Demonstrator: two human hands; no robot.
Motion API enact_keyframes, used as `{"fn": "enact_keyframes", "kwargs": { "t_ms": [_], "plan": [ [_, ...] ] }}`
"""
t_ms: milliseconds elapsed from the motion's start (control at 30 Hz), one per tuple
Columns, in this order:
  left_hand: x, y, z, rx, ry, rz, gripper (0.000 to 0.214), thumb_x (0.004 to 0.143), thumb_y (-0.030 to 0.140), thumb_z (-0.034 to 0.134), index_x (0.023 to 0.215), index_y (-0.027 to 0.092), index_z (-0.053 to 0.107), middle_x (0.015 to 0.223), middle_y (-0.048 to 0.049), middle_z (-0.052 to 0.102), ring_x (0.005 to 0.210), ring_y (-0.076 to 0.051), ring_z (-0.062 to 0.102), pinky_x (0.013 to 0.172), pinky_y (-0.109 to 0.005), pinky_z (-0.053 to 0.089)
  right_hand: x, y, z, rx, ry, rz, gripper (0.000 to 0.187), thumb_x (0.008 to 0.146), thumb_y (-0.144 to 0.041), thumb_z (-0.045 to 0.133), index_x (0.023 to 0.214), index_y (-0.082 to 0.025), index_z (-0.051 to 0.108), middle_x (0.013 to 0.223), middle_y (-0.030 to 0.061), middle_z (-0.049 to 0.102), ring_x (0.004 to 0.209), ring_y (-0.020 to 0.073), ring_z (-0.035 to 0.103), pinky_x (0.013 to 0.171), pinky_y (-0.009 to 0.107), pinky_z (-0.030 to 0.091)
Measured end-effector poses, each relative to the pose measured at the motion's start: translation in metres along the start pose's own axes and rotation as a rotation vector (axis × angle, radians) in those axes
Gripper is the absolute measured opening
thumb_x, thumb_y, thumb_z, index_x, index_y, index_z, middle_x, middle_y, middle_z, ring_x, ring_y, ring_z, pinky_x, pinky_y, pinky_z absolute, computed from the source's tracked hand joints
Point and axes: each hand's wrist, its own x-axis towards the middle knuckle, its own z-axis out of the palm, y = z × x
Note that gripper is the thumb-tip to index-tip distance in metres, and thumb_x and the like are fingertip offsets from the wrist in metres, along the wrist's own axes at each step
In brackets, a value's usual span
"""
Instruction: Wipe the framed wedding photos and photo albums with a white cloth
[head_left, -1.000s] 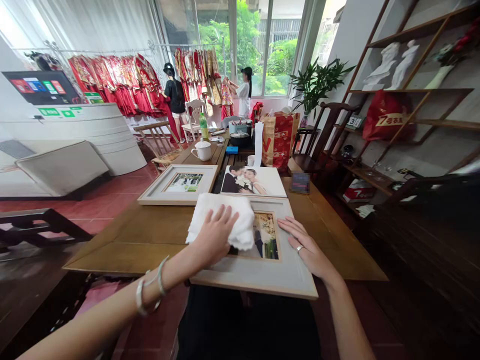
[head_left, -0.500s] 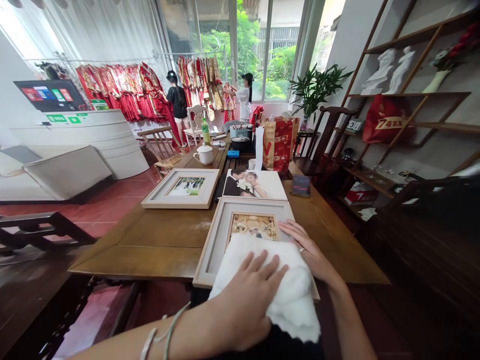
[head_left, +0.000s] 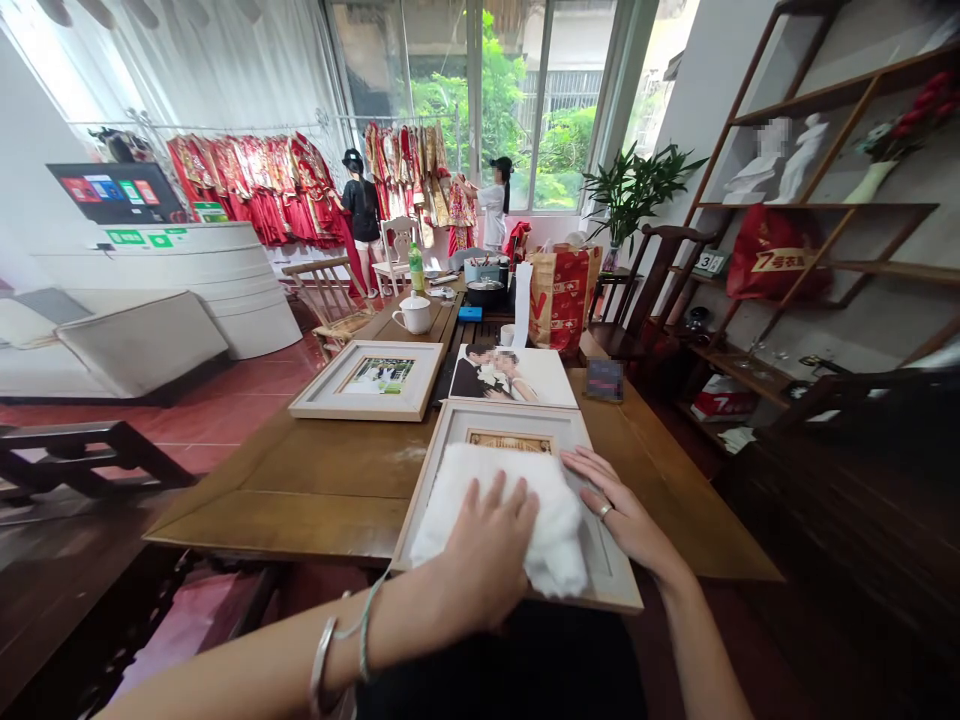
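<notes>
A wooden picture frame (head_left: 420,510) with a pale inner mount lies at the near edge of the table, its gold-brown picture (head_left: 514,440) mostly covered. Over it is spread a folded white cloth (head_left: 450,495). My left hand (head_left: 487,545) rests on top of this cloth with fingers outstretched and apart, pressing it against the frame; its thumb is hidden. On the frame's right side lies my right hand (head_left: 619,510), fingers flat and extended, a ring on one of them. Touching the far edge is a wedding photo print (head_left: 544,378).
Another framed photo (head_left: 367,382) lies left on the wooden table (head_left: 300,490). Beyond are a white lidded mug (head_left: 412,314), a green bottle (head_left: 416,270), a red-and-tan paper bag (head_left: 562,300) and a small dark plaque (head_left: 604,380). Two people stand by the clothes racks.
My left hand and the cloth have slid left, baring more of the frame's lower right. My right hand stays on the frame's right side. The view has shifted slightly.
</notes>
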Motion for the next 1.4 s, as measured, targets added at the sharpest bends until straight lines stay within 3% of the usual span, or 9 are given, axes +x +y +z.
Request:
{"fn": "enact_keyframes", "kwargs": {
  "t_ms": [133,300,467,567,700,933,1067,1200,1400],
  "plan": [
    [0.044,-0.037,0.006,0.136,0.128,-0.197,0.068,0.075,0.013,0.051,0.139,0.009,0.026,0.146,-0.0190,0.024,0.134,-0.036,0.019,0.104,-0.057,0.021,-0.001,0.000,0.000,-0.018,-0.015,0.021,0.038,0.091,-0.030,0.041,0.128,-0.030,0.049,0.141,0.0027,0.042,0.137,0.0205,0.024,0.113,0.049,0.017],
    [0.067,-0.063,-0.002,0.125,0.142,-0.125,0.075,0.071,0.012,0.055,0.139,0.011,0.023,0.148,-0.0184,0.020,0.135,-0.034,0.014,0.106,-0.053,0.019,-0.001,0.001,0.000,-0.026,-0.027,0.025,0.040,0.091,-0.027,0.040,0.130,-0.030,0.047,0.142,0.0028,0.040,0.137,0.0192,0.024,0.113,0.048,0.016],
    [0.025,-0.047,-0.005,0.000,-0.055,0.221,0.075,0.070,0.011,0.049,0.140,0.013,0.022,0.148,-0.0137,0.021,0.136,-0.032,0.012,0.107,-0.052,0.020,0.000,0.002,0.000,-0.030,-0.011,0.010,0.038,0.090,-0.028,0.041,0.127,-0.028,0.050,0.140,0.0048,0.043,0.136,0.0205,0.026,0.113,0.048,0.017],
    [-0.010,-0.033,-0.007,-0.096,-0.079,0.381,0.076,0.071,0.013,0.047,0.142,0.016,0.020,0.149,-0.0096,0.021,0.138,-0.027,0.009,0.109,-0.048,0.018,0.000,0.001,0.001,-0.023,0.002,-0.005,0.038,0.090,-0.031,0.041,0.127,-0.027,0.051,0.139,0.0058,0.045,0.135,0.0215,0.028,0.113,0.048,0.018],
    [-0.024,-0.024,-0.008,-0.130,-0.058,0.396,0.074,0.072,0.015,0.047,0.142,0.017,0.020,0.149,-0.0078,0.022,0.137,-0.024,0.013,0.111,-0.043,0.018,0.000,-0.001,0.001,-0.018,0.008,-0.011,0.038,0.090,-0.033,0.042,0.126,-0.027,0.052,0.138,0.0061,0.046,0.135,0.0223,0.028,0.112,0.049,0.018],
    [0.041,-0.047,-0.001,0.053,0.108,0.005,0.073,0.067,0.006,0.050,0.137,0.011,0.027,0.147,-0.0154,0.025,0.135,-0.033,0.019,0.106,-0.050,0.022,0.000,-0.004,0.000,-0.015,0.006,0.031,0.035,0.089,-0.028,0.041,0.122,-0.027,0.054,0.137,0.0058,0.045,0.135,0.0223,0.027,0.112,0.048,0.019],
    [0.082,-0.065,-0.005,0.022,0.194,0.085,0.072,0.069,0.004,0.046,0.137,0.006,0.024,0.147,-0.0156,0.024,0.135,-0.032,0.016,0.107,-0.048,0.021,0.000,-0.005,0.000,-0.014,0.010,0.028,0.032,0.088,-0.027,0.042,0.117,-0.027,0.056,0.134,0.0060,0.047,0.134,0.0221,0.029,0.112,0.046,0.020],
    [0.113,-0.062,-0.018,0.003,0.147,0.271,0.063,0.076,0.010,0.042,0.138,0.013,0.027,0.145,-0.0056,0.031,0.135,-0.019,0.020,0.109,-0.034,0.019,0.000,-0.004,0.002,-0.019,0.023,0.038,0.031,0.087,-0.027,0.043,0.115,-0.026,0.057,0.134,0.0061,0.045,0.133,0.0225,0.031,0.111,0.045,0.021],
    [0.117,-0.053,-0.026,0.020,0.113,0.281,0.046,0.079,0.015,0.043,0.124,0.015,0.047,0.132,-0.0097,0.049,0.122,-0.023,0.045,0.102,-0.035,0.032,0.002,-0.005,0.002,-0.005,0.013,0.056,0.033,0.087,-0.028,0.043,0.117,-0.027,0.056,0.131,0.0063,0.046,0.131,0.0221,0.034,0.111,0.045,0.022]
  ]
}}
